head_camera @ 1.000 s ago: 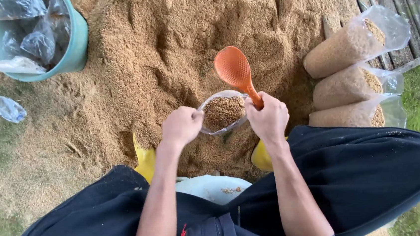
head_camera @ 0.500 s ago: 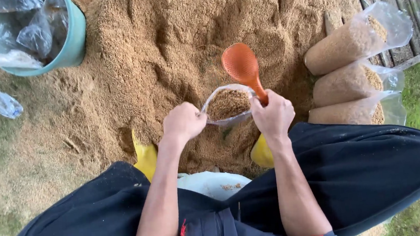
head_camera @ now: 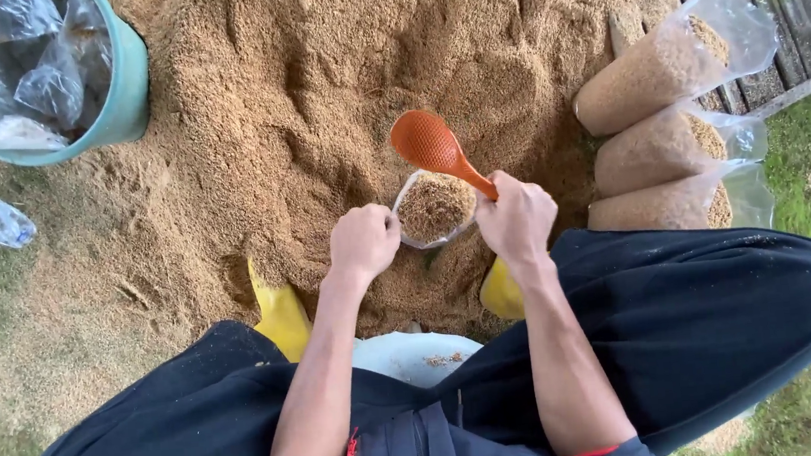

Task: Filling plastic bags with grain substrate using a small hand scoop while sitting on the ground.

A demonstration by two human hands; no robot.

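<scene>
Left hand grips clear bag — husk-filled — right hand clasps orange scoop.

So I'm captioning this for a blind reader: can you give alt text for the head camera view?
A person's left hand holds open a clear plastic bag of tan sawdust-like grain while the right hand grips an orange plastic scoop above it, over a big heap of the same grain. Three filled clear bags lie at right.
</scene>
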